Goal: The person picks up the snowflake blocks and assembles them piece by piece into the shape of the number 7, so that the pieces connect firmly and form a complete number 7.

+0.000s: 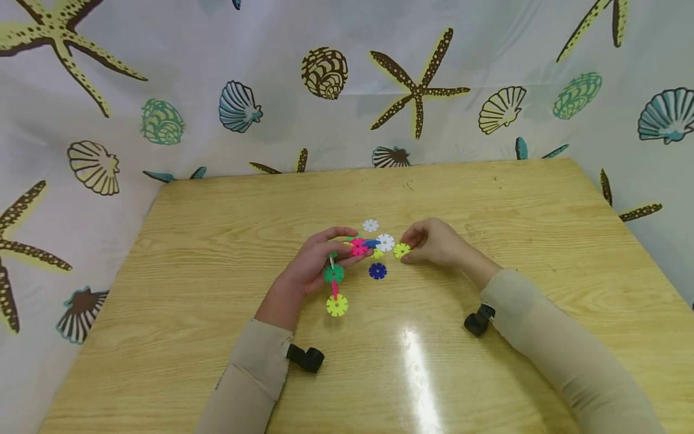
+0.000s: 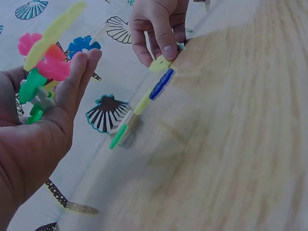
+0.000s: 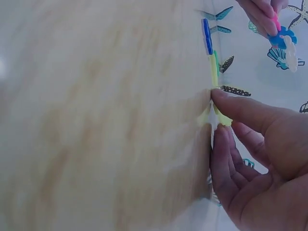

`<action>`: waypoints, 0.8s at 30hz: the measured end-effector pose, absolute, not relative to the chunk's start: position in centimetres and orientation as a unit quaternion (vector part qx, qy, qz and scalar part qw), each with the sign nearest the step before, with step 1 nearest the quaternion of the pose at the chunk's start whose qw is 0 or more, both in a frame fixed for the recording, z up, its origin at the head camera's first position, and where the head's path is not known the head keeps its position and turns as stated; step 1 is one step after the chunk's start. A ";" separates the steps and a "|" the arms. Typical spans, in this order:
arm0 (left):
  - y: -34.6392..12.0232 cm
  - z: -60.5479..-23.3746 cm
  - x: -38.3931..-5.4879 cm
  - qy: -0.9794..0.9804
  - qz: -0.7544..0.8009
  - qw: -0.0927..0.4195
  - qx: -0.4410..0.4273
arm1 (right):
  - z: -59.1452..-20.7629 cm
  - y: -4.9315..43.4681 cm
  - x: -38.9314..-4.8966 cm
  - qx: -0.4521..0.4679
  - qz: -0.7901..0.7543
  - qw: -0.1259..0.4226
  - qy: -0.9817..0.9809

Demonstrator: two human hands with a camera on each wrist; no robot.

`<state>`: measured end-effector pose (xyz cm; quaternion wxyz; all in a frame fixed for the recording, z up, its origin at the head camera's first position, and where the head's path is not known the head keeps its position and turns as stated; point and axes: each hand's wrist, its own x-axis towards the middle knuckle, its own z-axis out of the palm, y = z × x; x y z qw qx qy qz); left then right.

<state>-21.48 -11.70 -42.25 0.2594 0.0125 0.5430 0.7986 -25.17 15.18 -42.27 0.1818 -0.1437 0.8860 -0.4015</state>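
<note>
Backdrop of white cloth [image 1: 282,36] printed with shells and starfish; in front of it, a wooden table [image 1: 217,241]. Both forearms are covered by beige sleeves [image 1: 558,343]. Left hand [image 1: 317,262] half-closed, raised above the tabletop; a joined assembly [image 1: 355,246] of slotted plastic discs is held in its bent fingers. Right hand [image 1: 436,241] nearly closed, low at the table, right of the assembly; a yellow disc [image 1: 402,252] is pinched by its edge between thumb and fingers. Whether that disc is lifted cannot be told. From the assembly, a green-pink-yellow branch is hung below the left hand, and a blue and a white disc are pointed toward the right hand. Loose on the table between and beyond the hands: dark blue disc [image 1: 378,274], small white disc [image 1: 371,229], second yellow disc [image 1: 377,255], loose green disc [image 2: 118,137].
</note>
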 end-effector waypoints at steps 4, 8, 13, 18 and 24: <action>-11.7 -42.2 -21.4 0.543 0.798 0.260 0.012 | -42.0 15.3 -24.9 -0.160 -0.402 0.170 0.885; -11.7 -42.1 -21.3 0.542 0.799 0.259 0.013 | -41.9 15.5 -24.7 -0.154 -0.437 0.176 0.868; -11.6 -42.0 -21.2 0.543 0.799 0.257 0.016 | -42.1 16.1 -24.6 -0.113 -0.516 0.202 0.824; -11.7 -41.9 -21.1 0.532 0.805 0.261 0.016 | -42.6 16.5 -25.0 -0.084 -0.561 0.218 0.794; -11.7 -41.9 -21.1 0.522 0.810 0.267 0.018 | -42.6 16.5 -25.2 -0.072 -0.579 0.222 0.781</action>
